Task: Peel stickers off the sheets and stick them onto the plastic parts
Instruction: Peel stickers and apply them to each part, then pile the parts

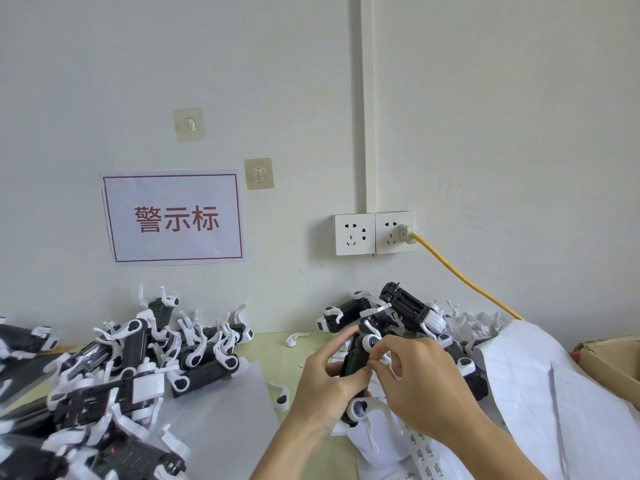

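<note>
One black-and-white plastic part [355,358] is held up over the yellow-green table [313,344], just in front of the person. The left hand [323,386] grips it from the left, fingers curled round the black body with the forefinger stretched up along its side. The right hand [415,375] meets it from the right, its thumb and fingertips pinched together against the part's upper white joint; whether a sticker sits between them cannot be told. Under the hands and off to the right lie the white sticker sheets [519,368], with one strip of small printed stickers [424,452] running toward the lower edge. Two heaps of like parts sit on the table: a large left pile [114,368] and a smaller back pile [398,313] against the wall. Two loose white clips [296,338] lie between them. On the wall are one red-bordered sign [173,218], two clear adhesive hooks [188,124], and two sockets [374,233], one taking a yellow cable [464,277]. A cardboard box [613,365] sits far right.
</note>
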Demonstrator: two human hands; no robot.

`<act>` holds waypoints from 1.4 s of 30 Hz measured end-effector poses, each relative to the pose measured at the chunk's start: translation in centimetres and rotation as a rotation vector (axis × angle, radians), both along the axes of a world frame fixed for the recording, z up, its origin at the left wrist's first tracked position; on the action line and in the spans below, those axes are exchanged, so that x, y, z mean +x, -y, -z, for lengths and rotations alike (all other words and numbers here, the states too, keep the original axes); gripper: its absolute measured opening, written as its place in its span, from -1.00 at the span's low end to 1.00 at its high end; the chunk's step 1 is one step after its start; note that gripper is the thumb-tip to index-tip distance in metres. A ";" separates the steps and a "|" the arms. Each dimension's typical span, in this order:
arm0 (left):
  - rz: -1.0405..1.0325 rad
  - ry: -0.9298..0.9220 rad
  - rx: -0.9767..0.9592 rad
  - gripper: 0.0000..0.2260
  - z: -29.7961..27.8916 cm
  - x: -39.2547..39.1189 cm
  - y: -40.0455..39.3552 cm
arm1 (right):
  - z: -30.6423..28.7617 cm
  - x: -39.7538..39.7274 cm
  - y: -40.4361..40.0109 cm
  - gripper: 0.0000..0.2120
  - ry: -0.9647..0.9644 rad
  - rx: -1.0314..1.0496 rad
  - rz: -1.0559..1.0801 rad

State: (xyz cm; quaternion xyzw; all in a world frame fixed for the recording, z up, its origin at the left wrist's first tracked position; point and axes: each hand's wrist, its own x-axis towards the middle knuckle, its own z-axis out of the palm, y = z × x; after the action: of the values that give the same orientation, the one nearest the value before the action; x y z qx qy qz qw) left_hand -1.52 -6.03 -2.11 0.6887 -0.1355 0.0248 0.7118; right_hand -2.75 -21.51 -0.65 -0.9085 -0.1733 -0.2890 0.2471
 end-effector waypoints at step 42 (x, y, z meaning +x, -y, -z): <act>-0.058 -0.011 0.025 -0.50 -0.5 -0.4 0.1 | -0.5 -0.4 -0.4 -0.89 0.086 0.068 0.094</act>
State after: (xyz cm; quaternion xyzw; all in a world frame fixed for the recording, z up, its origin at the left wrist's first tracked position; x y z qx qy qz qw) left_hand -1.96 -6.17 -1.56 0.7014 -0.1119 0.0397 0.7028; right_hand -3.17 -21.13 -0.19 -0.8935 -0.1310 -0.3446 0.2563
